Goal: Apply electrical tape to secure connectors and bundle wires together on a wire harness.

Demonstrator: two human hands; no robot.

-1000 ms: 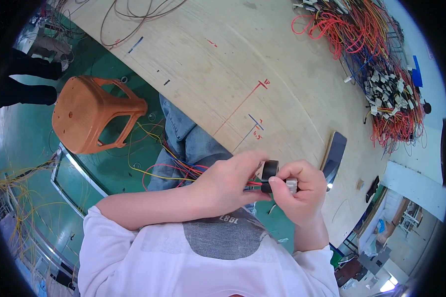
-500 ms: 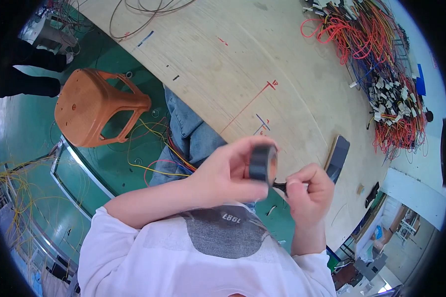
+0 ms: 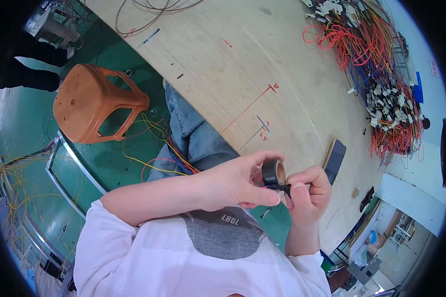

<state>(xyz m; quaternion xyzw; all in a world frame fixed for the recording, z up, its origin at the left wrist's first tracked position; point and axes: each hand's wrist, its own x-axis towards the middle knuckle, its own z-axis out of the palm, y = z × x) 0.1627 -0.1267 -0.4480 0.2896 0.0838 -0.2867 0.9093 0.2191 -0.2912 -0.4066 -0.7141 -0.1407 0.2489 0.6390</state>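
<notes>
My left hand (image 3: 235, 184) is closed around a roll of black tape (image 3: 269, 172) with a brown core, its thumb stretched out below the roll. Against the roll's lower edge is a short dark strip (image 3: 285, 188), which seems to be tape round a thin wire end. My right hand (image 3: 309, 194) pinches this dark piece between thumb and bent forefinger; a small pale bit shows beyond the fingers. Yellow and red wires (image 3: 177, 156) run over my jeans toward my left forearm, which hides their further course.
Hands are just off the edge of a wooden table (image 3: 208, 84) with red and blue marks. A phone (image 3: 335, 159) lies right of them. Bundled wires with white connectors (image 3: 389, 99) fill the far right. An orange stool (image 3: 79, 104) stands left, near another person's legs (image 3: 37, 64).
The tape roll, blurred before, now sits still and a little lower and to the right. Both hands have come closer together at the dark strip. My view has shifted slightly.
</notes>
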